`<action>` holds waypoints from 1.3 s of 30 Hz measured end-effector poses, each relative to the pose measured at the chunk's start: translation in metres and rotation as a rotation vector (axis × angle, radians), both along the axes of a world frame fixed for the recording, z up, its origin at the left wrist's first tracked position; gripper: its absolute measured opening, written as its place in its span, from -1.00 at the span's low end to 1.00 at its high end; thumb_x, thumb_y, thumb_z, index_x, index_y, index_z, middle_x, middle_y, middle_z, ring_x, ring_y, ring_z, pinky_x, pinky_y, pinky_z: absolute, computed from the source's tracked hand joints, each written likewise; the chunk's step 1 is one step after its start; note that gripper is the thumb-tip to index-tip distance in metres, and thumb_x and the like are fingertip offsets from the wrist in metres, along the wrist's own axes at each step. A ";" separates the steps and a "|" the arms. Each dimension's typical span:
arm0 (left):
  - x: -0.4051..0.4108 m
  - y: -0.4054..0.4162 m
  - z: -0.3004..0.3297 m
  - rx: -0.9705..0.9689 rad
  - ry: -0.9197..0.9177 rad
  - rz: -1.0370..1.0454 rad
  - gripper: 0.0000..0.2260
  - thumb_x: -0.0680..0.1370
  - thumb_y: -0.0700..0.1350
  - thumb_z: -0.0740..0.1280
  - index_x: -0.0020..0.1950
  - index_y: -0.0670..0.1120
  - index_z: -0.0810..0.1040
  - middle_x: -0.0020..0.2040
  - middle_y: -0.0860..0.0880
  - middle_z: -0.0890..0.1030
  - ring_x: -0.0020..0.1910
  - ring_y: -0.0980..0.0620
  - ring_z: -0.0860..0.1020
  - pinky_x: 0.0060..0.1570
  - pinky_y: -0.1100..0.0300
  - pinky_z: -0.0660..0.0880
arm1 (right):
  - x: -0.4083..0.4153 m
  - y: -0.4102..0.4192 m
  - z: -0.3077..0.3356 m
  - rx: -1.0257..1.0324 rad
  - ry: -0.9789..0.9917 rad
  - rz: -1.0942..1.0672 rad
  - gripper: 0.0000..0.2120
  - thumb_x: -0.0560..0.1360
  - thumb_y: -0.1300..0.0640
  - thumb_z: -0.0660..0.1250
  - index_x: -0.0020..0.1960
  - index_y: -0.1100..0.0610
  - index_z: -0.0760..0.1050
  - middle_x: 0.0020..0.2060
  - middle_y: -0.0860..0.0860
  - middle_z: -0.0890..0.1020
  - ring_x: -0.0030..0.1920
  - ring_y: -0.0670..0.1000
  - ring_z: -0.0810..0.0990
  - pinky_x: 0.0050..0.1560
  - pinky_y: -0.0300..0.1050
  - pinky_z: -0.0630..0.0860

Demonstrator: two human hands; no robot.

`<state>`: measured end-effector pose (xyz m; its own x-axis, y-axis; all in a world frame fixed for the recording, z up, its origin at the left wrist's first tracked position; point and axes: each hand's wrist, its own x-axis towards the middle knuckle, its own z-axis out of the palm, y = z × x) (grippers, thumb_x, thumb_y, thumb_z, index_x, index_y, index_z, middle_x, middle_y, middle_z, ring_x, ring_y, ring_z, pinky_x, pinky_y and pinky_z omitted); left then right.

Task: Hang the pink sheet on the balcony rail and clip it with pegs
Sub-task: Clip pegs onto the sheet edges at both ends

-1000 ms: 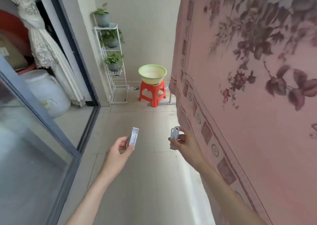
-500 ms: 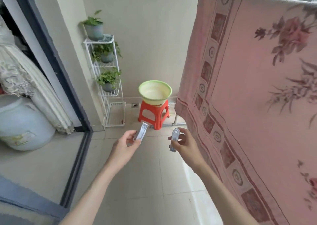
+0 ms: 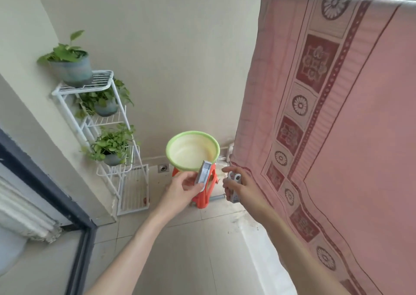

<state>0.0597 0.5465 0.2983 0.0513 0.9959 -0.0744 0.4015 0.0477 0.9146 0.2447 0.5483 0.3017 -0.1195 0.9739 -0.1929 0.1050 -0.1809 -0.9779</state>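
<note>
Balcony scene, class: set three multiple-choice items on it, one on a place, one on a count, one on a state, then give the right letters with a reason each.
1. Where does the green basin stand?
A. On the red stool
B. On the white rack
C. On the floor

2. How many potted plants are on the rack?
A. One
B. Two
C. Three

3. What is the state of the pink sheet?
A. Folded in the basin
B. Draped over the rail
C. Bunched in both hands

Answers:
1. A, the basin sits on top of the stool by the far wall.
2. C, one pot stands on each of three shelves.
3. B, the sheet hangs down from the rail, while the left hand and right hand each hold a peg.
</note>
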 end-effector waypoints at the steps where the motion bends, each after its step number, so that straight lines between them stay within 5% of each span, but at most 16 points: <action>1: 0.008 0.014 0.000 0.011 -0.019 0.008 -0.81 0.43 -0.04 0.42 0.03 0.04 0.57 0.01 0.03 0.60 -0.02 0.11 0.55 0.02 0.13 0.51 | 0.005 0.012 0.001 0.006 -0.015 0.019 -0.83 0.50 0.14 0.32 0.09 0.01 0.50 -0.25 0.03 0.52 -0.38 -0.10 0.53 -0.24 -0.18 0.42; 4: 0.029 0.054 0.000 0.030 -0.011 -0.023 -0.84 0.45 -0.09 0.41 0.00 0.08 0.55 -0.04 0.11 0.60 -0.05 0.17 0.53 -0.02 0.26 0.45 | 0.018 0.047 0.001 0.013 -0.036 0.040 -0.76 0.49 0.09 0.36 0.14 0.11 0.54 -0.33 -0.04 0.55 -0.45 -0.15 0.51 -0.36 -0.32 0.41; 8: 0.052 0.099 -0.010 0.032 0.003 -0.123 -0.82 0.42 -0.06 0.44 -0.02 0.11 0.56 -0.06 0.15 0.63 -0.03 0.12 0.55 0.01 0.17 0.48 | 0.033 0.079 -0.008 0.048 -0.036 0.068 -0.81 0.47 0.14 0.39 0.04 0.22 0.59 -0.41 0.07 0.49 -0.47 -0.06 0.43 -0.40 -0.25 0.38; 10: 0.056 0.127 -0.018 0.037 -0.012 -0.172 -0.77 0.37 -0.03 0.48 -0.03 0.14 0.54 -0.07 0.10 0.64 -0.03 0.10 0.57 -0.02 0.17 0.49 | 0.038 0.100 -0.021 0.061 -0.024 0.013 -0.96 0.45 0.18 0.41 -0.12 0.15 0.62 -0.48 0.06 0.45 -0.48 0.01 0.41 -0.38 -0.13 0.37; 13: 0.062 0.122 -0.038 0.070 0.011 -0.269 -0.82 0.39 -0.08 0.47 -0.10 0.15 0.56 -0.11 0.11 0.65 -0.04 0.14 0.58 -0.06 0.22 0.46 | 0.041 0.083 -0.043 0.075 -0.049 -0.114 -0.85 0.43 0.21 0.43 -0.28 0.01 0.58 -0.50 0.06 0.46 -0.46 0.05 0.43 -0.38 -0.10 0.38; 19: 0.079 0.152 -0.042 0.086 -0.003 -0.466 -0.86 0.38 -0.10 0.48 -0.08 0.01 0.63 -0.14 0.10 0.66 -0.13 0.20 0.56 -0.11 0.27 0.46 | 0.041 0.082 -0.053 0.057 0.004 -0.320 -0.96 0.43 0.23 0.42 -0.12 0.15 0.57 -0.40 0.01 0.53 -0.39 -0.03 0.49 -0.34 -0.11 0.41; 23: 0.113 0.137 -0.041 0.071 -0.006 -0.615 -0.81 0.40 -0.07 0.47 -0.01 -0.03 0.65 -0.16 0.18 0.62 -0.15 0.22 0.54 -0.15 0.43 0.43 | 0.067 0.053 -0.056 0.057 -0.019 -0.509 -0.83 0.44 0.23 0.42 -0.08 0.34 0.52 -0.43 0.01 0.53 -0.48 -0.08 0.46 -0.45 -0.27 0.36; 28: 0.165 0.132 -0.053 0.026 -0.022 -0.727 -0.85 0.52 -0.13 0.33 0.06 -0.01 0.62 -0.11 0.18 0.62 -0.13 0.23 0.55 -0.14 0.46 0.39 | 0.120 0.026 -0.073 0.083 -0.175 -0.651 -0.81 0.50 0.09 0.35 -0.28 0.03 0.45 -0.45 -0.08 0.41 -0.45 -0.03 0.41 -0.38 -0.26 0.37; 33: 0.214 0.128 -0.048 0.092 -0.097 -0.698 -0.84 0.56 -0.14 0.25 0.02 0.10 0.56 0.00 0.07 0.62 -0.03 0.09 0.56 0.02 0.19 0.47 | 0.173 -0.004 -0.064 0.241 -0.522 -0.719 -0.96 0.49 0.08 0.32 -0.13 0.01 0.46 -0.19 -0.18 0.44 -0.14 -0.10 0.45 -0.15 -0.50 0.28; 39: 0.275 0.100 -0.020 0.072 -0.242 -0.937 -0.50 0.50 0.04 0.32 0.41 0.05 0.27 0.36 0.07 0.39 0.30 0.15 0.38 0.08 0.43 0.40 | 0.193 -0.058 -0.068 0.329 -0.818 -0.693 -0.59 0.45 -0.13 0.20 0.13 0.12 0.51 0.15 -0.18 0.41 0.14 -0.16 0.37 0.15 -0.60 0.13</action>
<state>0.3347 0.6466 0.2779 0.8321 0.5452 0.1019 0.0485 -0.2547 0.9658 0.4378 0.4908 0.2335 0.5131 0.7986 0.3145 0.7150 -0.1949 -0.6715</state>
